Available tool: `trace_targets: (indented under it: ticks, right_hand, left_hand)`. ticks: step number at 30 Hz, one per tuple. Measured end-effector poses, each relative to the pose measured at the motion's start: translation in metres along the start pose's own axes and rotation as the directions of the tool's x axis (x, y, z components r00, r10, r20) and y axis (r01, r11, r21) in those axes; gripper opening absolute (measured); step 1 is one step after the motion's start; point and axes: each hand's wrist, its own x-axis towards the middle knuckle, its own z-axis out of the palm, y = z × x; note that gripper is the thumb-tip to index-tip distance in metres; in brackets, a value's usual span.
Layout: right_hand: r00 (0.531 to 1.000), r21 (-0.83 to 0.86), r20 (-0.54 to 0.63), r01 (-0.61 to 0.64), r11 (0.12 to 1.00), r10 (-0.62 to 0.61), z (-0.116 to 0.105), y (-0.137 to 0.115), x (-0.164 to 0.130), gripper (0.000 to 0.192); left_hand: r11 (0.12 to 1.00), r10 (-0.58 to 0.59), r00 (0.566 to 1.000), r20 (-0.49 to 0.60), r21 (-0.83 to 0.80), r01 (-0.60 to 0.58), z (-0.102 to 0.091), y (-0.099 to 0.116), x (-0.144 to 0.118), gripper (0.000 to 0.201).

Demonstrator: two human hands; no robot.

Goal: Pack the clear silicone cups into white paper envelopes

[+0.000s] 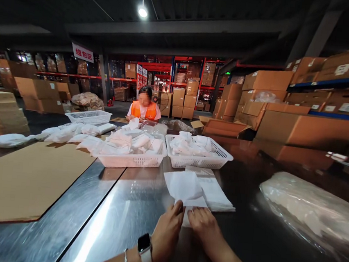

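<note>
A thin white bag (184,184) is pulled between my two hands above the metal table (117,216). My left hand (169,227), with a watch on its wrist, is closed on the near left edge of the bag. Beside it, my right hand (205,225) has its fingers curled over the near right edge. The fingertips are partly hidden. Just beyond and to the right lies a flat stack of white bags (219,194). Two white perforated baskets, one on the left (134,161) and one on the right (200,163), stand behind, heaped with white packets (191,144).
A brown cardboard sheet (24,182) covers the table's left side. A clear plastic bag (312,206) with pale contents lies on the right. Another white basket (89,116) is farther back. Across the table is a person in an orange vest (144,110). Cartons (310,129) stand behind.
</note>
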Motion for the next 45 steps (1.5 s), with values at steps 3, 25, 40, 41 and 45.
trace_targets:
  ticks: [3,25,40,41,45]
  right_hand:
    - [1.0,0.095,0.007,-0.019,0.995,0.019,-0.002,0.0,0.0,0.03]
    - [0.943,0.215,-0.29,0.23,0.949,-0.163,-0.008,0.032,-0.011,0.036]
    - [1.0,0.324,0.024,-0.006,0.946,-0.002,-0.014,0.008,-0.016,0.035]
    - [0.999,0.355,0.051,-0.017,0.935,-0.002,-0.015,0.007,-0.018,0.036]
    - [0.993,0.237,-0.032,-0.1,0.966,0.111,-0.011,0.012,-0.029,0.045]
  left_hand:
    - [0.992,-0.053,0.997,-0.057,0.116,0.059,-0.002,-0.001,0.003,0.06]
    - [1.0,-0.016,0.943,-0.332,-0.001,0.017,-0.009,-0.017,0.017,0.05]
    - [0.909,-0.31,0.948,-0.075,0.268,0.319,-0.027,-0.005,0.01,0.036]
    - [0.887,-0.34,0.939,-0.046,0.315,0.337,-0.031,-0.007,0.01,0.036]
    - [0.827,-0.417,0.909,0.013,0.421,0.373,-0.031,-0.016,0.01,0.035]
